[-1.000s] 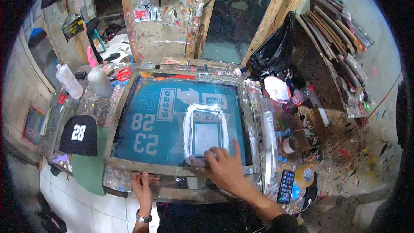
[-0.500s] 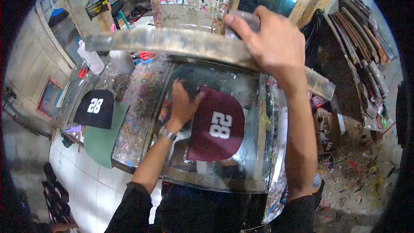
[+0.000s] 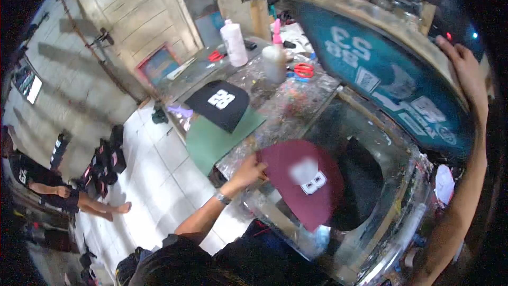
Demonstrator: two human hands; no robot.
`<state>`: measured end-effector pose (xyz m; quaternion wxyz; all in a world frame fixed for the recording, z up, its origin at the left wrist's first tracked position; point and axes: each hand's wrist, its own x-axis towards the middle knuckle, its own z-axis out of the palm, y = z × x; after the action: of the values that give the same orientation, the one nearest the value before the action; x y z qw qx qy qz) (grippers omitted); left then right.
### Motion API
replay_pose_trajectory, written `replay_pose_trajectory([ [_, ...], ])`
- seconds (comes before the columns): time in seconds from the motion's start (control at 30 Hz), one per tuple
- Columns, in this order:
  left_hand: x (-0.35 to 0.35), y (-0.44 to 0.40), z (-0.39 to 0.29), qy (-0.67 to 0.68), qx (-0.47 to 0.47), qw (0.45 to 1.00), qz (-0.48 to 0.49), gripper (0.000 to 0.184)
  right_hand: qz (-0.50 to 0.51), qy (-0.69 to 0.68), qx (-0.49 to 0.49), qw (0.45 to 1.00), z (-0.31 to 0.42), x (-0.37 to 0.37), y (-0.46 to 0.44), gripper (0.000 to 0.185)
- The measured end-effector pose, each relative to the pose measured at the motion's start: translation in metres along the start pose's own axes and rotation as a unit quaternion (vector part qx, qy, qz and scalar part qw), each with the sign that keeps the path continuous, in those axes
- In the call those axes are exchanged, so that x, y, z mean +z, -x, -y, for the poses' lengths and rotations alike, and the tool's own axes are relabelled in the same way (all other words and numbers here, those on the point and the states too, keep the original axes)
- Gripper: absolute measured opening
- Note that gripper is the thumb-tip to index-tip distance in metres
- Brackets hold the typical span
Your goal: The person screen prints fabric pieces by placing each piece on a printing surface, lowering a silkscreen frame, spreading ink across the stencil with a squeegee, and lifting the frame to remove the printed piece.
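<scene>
In the head view, my left hand [image 3: 247, 173] pinches the edge of a maroon cap panel [image 3: 301, 206], a cut fabric piece with a white printed number partly blurred. The panel is lifted and tilted above the glass-topped printing table [image 3: 338, 111]. A black, rounded shape [image 3: 365, 185] lies beyond the panel; whether it is a shadow or cloth I cannot tell. My right hand [image 3: 465, 69] grips the raised edge of a screen printing frame [image 3: 381, 69]. The teal mesh, bearing several white designs, stands tilted up at the back of the glass.
A black panel [image 3: 225, 100] printed 28 lies over a green panel [image 3: 211, 143] at the left. Behind them are red scissors [image 3: 303, 70], a white bottle [image 3: 233, 45] and a cloudy container [image 3: 274, 64]. A person [image 3: 50, 185] sits on the floor at far left.
The view has swung left. My right hand has raised the screen frame further, showing its mesh. My left hand has taken hold of the maroon panel and lifted it off the glass.
</scene>
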<state>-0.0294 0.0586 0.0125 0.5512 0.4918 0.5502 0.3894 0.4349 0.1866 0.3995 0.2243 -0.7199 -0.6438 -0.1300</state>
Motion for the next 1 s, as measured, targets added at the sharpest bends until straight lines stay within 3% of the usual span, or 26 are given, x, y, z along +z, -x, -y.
replay_pose_trajectory([
  [0.07,-0.014,0.032,0.007,0.058,0.002,0.996,-0.075,0.035,0.077,0.01,0.072,0.994,0.005,-0.009,-0.012,0.088],
  [0.13,-0.02,0.046,0.018,-0.011,0.006,0.993,-0.117,0.034,0.044,-0.052,0.0,0.998,-0.039,0.005,-0.041,0.083],
  [0.2,-0.029,0.036,0.055,0.015,0.033,0.99,-0.134,0.032,0.034,-0.012,-0.029,0.999,-0.045,0.002,-0.055,0.067],
  [0.27,-0.02,0.04,0.027,-0.038,0.002,0.988,-0.149,0.033,0.015,-0.049,-0.118,0.992,-0.052,0.001,-0.062,0.063],
  [0.33,-0.014,0.048,0.014,-0.098,-0.024,0.98,-0.172,0.033,0.004,-0.033,-0.112,0.993,-0.051,-0.001,-0.057,0.062],
  [0.4,-0.01,0.049,0.014,-0.071,0.048,0.98,-0.182,0.032,-0.012,-0.022,-0.107,0.994,-0.045,-0.003,-0.052,0.062],
  [0.5,-0.013,0.049,0.01,-0.115,0.019,0.978,-0.174,0.031,0.051,-0.333,-0.071,0.939,-0.019,0.0,-0.047,0.064],
  [0.53,-0.013,0.048,0.012,-0.116,0.018,0.977,-0.176,0.031,0.052,-0.335,-0.072,0.938,0.003,-0.008,-0.032,0.064],
  [0.6,-0.012,0.046,0.018,-0.077,0.031,0.979,-0.188,0.031,0.037,-0.011,0.016,0.999,0.046,-0.034,0.005,0.078],
  [0.73,-0.016,0.045,0.024,-0.069,0.012,0.981,-0.181,0.029,0.057,-0.005,0.023,0.998,0.041,-0.032,-0.016,0.084],
  [0.83,-0.019,0.04,0.036,-0.149,0.006,0.971,-0.188,0.026,0.055,-0.01,0.012,0.998,0.033,-0.034,-0.018,0.083],
  [0.9,-0.018,0.039,0.038,-0.035,0.033,0.985,-0.166,0.025,0.052,-0.017,0.024,0.998,0.025,-0.034,-0.024,0.082],
  [1.0,-0.019,0.039,0.038,-0.023,0.043,0.986,-0.158,0.026,0.098,-0.096,-0.049,0.989,0.021,-0.034,-0.019,0.078],
])
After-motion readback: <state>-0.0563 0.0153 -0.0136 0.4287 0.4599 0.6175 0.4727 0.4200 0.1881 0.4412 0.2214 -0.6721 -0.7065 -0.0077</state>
